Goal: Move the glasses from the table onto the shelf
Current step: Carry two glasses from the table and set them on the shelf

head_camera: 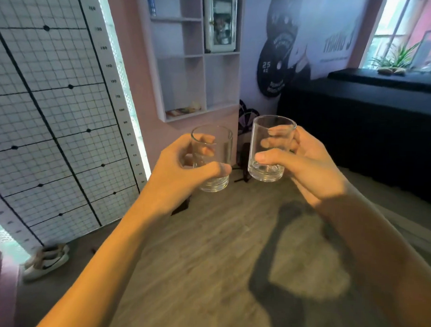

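I hold two clear, empty drinking glasses upright in the air, side by side and a little apart. My left hand (182, 166) wraps around the left glass (216, 148), thumb across its lower front. My right hand (305, 164) grips the right glass (269, 141), which sits slightly higher. Straight ahead and above them, a white wall shelf (204, 55) with several open compartments hangs on the pink wall. Its lower compartments hold only a few small items at the bottom left.
A grid-marked measuring board (51, 111) leans at the left, with a pair of shoes (46, 262) at its foot. A dark cloth-covered table (373, 135) stands to the right under a window. Small dark objects stand on the wooden floor (205, 261) below the shelf.
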